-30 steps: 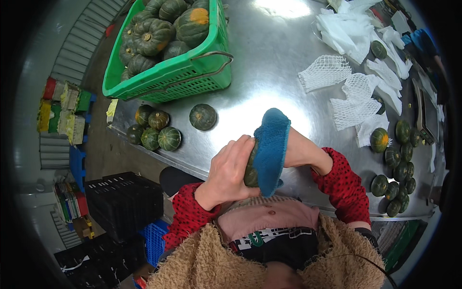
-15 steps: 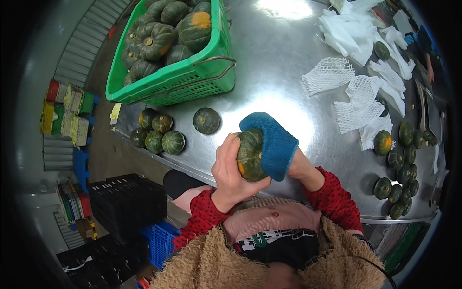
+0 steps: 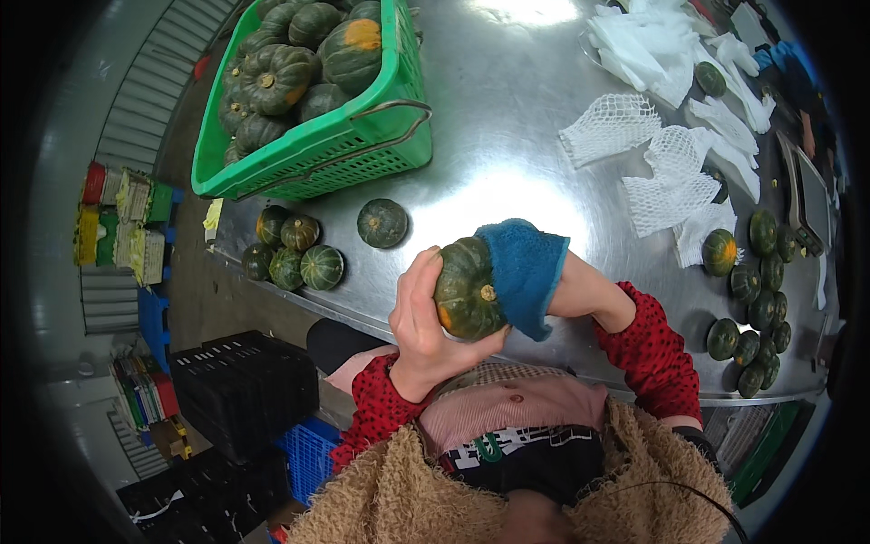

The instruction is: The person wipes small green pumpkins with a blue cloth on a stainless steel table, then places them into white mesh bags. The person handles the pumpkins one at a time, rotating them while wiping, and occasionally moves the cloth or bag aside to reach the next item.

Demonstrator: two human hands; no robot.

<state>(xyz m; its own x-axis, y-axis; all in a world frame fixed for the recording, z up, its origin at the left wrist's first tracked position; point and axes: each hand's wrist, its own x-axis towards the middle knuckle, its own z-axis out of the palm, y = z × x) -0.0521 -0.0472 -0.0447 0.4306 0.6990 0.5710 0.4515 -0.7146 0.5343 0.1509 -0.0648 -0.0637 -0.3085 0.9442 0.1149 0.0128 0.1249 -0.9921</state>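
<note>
My left hand point(image 3: 424, 331) is wrapped round a small dark green pumpkin point(image 3: 467, 288) with an orange patch, its stem end facing right. A blue cloth point(image 3: 524, 272) covers my right hand point(image 3: 573, 288) and presses on the pumpkin's right side; the fingers are hidden under the cloth, and only the wrist and the back of the hand show. Both hands are above the near edge of the metal table. Just to the left of them, a single round pumpkin point(image 3: 382, 223) rests on the table.
A green crate point(image 3: 385, 150) heaped with pumpkins stands at the far left of the metal table point(image 3: 507, 154). Several small pumpkins point(image 3: 286, 267) lie at its left corner, more point(image 3: 759, 308) at the right. White foam net sleeves point(image 3: 675, 181) lie far right. Black crates point(image 3: 243, 385) are on the floor.
The cloth and my right hand have slid a little right and down across the pumpkin, showing more of its stem end. My left hand keeps hold of it. The view has shifted slightly.
</note>
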